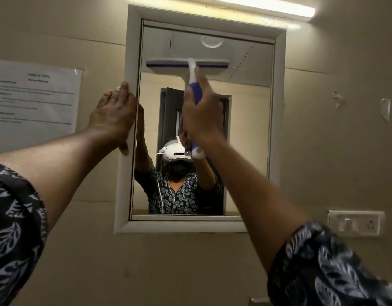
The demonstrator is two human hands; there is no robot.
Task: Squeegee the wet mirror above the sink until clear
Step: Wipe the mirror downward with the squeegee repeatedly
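Two hands: right hand [201,113] grips squeegee [187,66], left hand [114,113] flat on mirror frame [124,195]; notice [36,96] blurred.

A beige tiled wall [323,162] carried everything. A white-framed mirror [246,151] hung at its middle, with a tube light [268,5] just above. A printed sheet [36,96] was taped to the left. A switch plate [356,223] sat at the lower right, below tape scraps [385,111].

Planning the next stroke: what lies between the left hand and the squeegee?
Head view: only the frame edge and bare mirror lie between left hand and squeegee.
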